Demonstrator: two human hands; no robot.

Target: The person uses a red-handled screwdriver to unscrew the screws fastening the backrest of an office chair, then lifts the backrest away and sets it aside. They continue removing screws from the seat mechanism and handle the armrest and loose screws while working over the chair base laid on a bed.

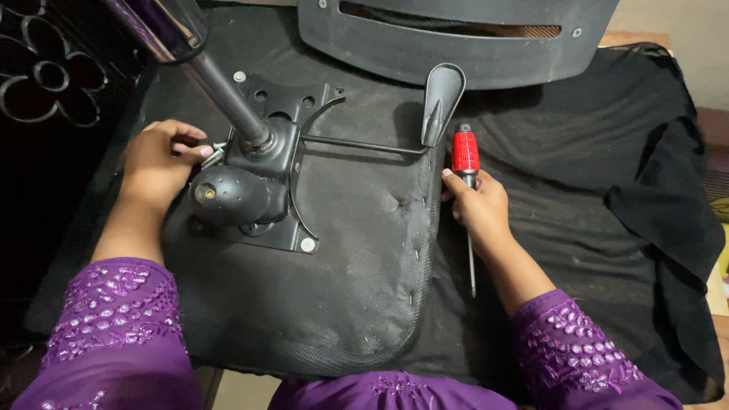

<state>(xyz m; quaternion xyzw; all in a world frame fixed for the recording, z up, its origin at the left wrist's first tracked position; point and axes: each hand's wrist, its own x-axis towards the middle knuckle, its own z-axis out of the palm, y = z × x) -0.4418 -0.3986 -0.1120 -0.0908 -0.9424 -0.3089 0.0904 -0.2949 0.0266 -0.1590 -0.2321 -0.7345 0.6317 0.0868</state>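
Observation:
An upturned office chair seat (pixel 357 250) lies in front of me, its black metal base plate (pixel 281 152) bolted on with a chrome gas cylinder (pixel 220 91) rising from it. My left hand (pixel 159 163) is closed on a small metal part at the plate's left edge, beside the round black knob (pixel 228 197). My right hand (pixel 478 205) rests at the seat's right edge, next to a screwdriver (pixel 465 152) with a red and black handle; its shaft runs under the hand, and whether the fingers grip it is unclear. A thin lever with a black paddle (pixel 443 99) sticks out to the right.
A black cloth (pixel 607 152) covers the surface under the seat and hangs folded at the right. The chair's dark plastic backrest (pixel 456 38) lies at the top. A dark panel with a silver floral pattern (pixel 45 76) stands at the left.

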